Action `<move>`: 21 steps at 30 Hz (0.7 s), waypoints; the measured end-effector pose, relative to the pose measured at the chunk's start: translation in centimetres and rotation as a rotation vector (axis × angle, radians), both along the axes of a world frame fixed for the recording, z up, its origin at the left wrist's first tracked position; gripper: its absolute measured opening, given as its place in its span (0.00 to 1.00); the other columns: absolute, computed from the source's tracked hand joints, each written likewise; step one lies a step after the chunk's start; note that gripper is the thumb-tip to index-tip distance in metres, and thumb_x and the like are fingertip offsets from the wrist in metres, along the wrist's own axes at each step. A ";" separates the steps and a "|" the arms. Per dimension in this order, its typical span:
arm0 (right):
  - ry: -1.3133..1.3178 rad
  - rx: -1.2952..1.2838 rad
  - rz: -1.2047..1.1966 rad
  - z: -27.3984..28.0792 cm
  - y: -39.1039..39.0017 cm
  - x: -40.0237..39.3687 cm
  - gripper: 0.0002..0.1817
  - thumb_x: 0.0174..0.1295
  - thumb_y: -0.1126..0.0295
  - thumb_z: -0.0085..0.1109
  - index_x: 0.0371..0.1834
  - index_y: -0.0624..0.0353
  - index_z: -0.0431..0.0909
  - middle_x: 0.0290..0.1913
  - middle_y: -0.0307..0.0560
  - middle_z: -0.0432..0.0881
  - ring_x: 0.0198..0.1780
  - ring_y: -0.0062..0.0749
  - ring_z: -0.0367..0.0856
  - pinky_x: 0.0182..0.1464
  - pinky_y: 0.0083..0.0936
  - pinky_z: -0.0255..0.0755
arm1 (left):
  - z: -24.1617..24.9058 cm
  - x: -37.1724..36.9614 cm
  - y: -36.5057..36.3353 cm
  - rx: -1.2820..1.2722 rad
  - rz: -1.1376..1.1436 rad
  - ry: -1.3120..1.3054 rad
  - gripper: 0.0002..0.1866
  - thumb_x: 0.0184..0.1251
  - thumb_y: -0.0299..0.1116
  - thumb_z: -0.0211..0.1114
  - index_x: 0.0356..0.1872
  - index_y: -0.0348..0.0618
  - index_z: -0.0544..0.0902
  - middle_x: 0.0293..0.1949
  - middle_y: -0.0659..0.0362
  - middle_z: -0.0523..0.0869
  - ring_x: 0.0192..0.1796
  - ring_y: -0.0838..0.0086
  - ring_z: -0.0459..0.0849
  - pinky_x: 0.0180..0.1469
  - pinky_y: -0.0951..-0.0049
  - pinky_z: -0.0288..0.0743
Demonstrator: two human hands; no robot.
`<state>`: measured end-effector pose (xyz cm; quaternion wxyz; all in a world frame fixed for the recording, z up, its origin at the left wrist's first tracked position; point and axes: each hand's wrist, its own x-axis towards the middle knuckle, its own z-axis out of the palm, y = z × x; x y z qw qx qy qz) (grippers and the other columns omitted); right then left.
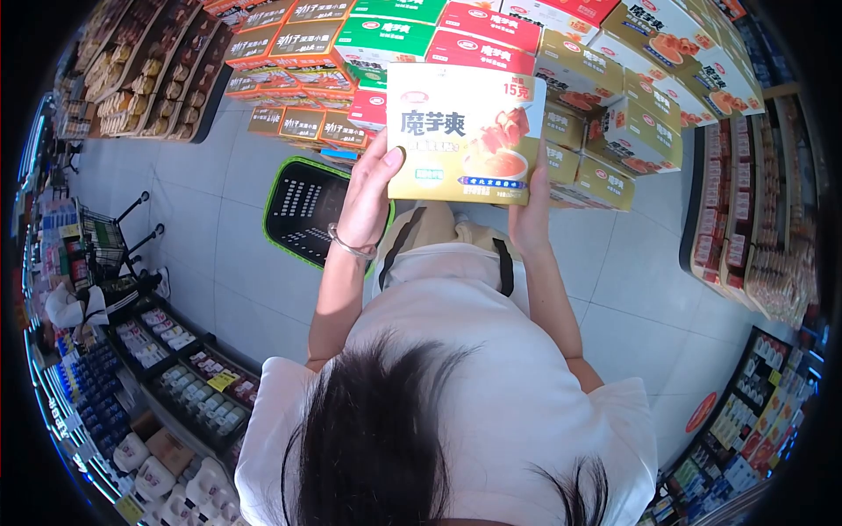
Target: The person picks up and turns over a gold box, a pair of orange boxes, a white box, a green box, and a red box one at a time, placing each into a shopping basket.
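A white and gold snack box (465,131) with Chinese print and a picture of red food in a bowl is held upright in front of my body. My left hand (372,188) grips its left edge, the thumb on the front face and a bracelet at the wrist. On the right edge, my right hand (529,206) is closed around the side, its fingers mostly hidden behind the box. Just beyond stands a stack of boxes, with green ones (386,39), red ones (485,44) and gold ones (645,131).
A black basket with a green rim (268,210) stands on the tiled floor (210,228) left of my legs. Shelves (149,79) rise at the far left, others (741,210) at the right. A cart (105,237) and another person (74,307) are at the left.
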<state>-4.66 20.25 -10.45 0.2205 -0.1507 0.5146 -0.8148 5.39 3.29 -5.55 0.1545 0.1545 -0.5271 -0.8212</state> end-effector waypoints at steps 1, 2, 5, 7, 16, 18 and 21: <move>0.002 -0.004 0.003 -0.1 0.1 0.0 0.39 0.69 0.42 0.34 0.75 0.54 0.41 0.74 0.42 0.50 0.74 0.31 0.48 0.72 0.34 0.45 | -0.1 0.0 0.0 0.000 0.000 0.006 0.30 0.66 0.42 0.56 0.64 0.33 0.66 0.59 0.55 0.75 0.63 0.73 0.68 0.66 0.71 0.56; 0.003 -0.007 0.005 -0.3 0.1 -0.1 0.39 0.69 0.42 0.34 0.75 0.54 0.41 0.74 0.42 0.51 0.74 0.31 0.49 0.72 0.34 0.45 | -0.1 0.0 0.0 -0.001 -0.001 0.012 0.30 0.66 0.41 0.57 0.64 0.33 0.66 0.60 0.54 0.74 0.63 0.73 0.68 0.66 0.71 0.56; -0.017 -0.016 0.003 -0.8 0.4 -0.1 0.39 0.69 0.43 0.35 0.75 0.55 0.40 0.73 0.42 0.51 0.73 0.31 0.50 0.72 0.34 0.45 | 0.2 0.2 -0.1 -0.004 -0.017 -0.005 0.31 0.65 0.40 0.58 0.65 0.32 0.65 0.60 0.54 0.74 0.63 0.73 0.68 0.66 0.72 0.55; -0.004 -0.022 0.007 -0.4 0.3 0.0 0.39 0.69 0.44 0.35 0.75 0.55 0.40 0.73 0.42 0.51 0.73 0.31 0.50 0.72 0.34 0.46 | 0.2 0.3 -0.2 -0.007 -0.021 -0.001 0.31 0.65 0.40 0.58 0.65 0.32 0.65 0.60 0.54 0.74 0.63 0.73 0.68 0.66 0.72 0.55; 0.001 -0.048 0.000 -1.3 0.8 0.1 0.40 0.69 0.44 0.36 0.75 0.56 0.39 0.73 0.42 0.52 0.73 0.32 0.51 0.72 0.34 0.46 | 0.3 0.6 -0.5 -0.025 -0.057 0.035 0.32 0.64 0.39 0.59 0.66 0.32 0.63 0.60 0.54 0.74 0.62 0.73 0.69 0.65 0.73 0.57; -0.008 -0.053 0.001 -1.0 0.9 0.1 0.40 0.69 0.43 0.37 0.75 0.56 0.39 0.73 0.43 0.52 0.73 0.32 0.51 0.72 0.34 0.47 | 0.3 0.5 -0.4 -0.027 -0.066 0.040 0.32 0.64 0.38 0.59 0.66 0.32 0.63 0.60 0.54 0.74 0.62 0.73 0.69 0.65 0.73 0.58; 0.033 -0.049 0.016 -0.7 0.9 0.1 0.41 0.68 0.42 0.38 0.75 0.56 0.39 0.73 0.43 0.53 0.72 0.32 0.52 0.72 0.34 0.47 | 0.4 0.6 -0.2 -0.007 -0.062 0.034 0.33 0.63 0.38 0.60 0.66 0.32 0.63 0.60 0.54 0.74 0.62 0.74 0.70 0.65 0.73 0.58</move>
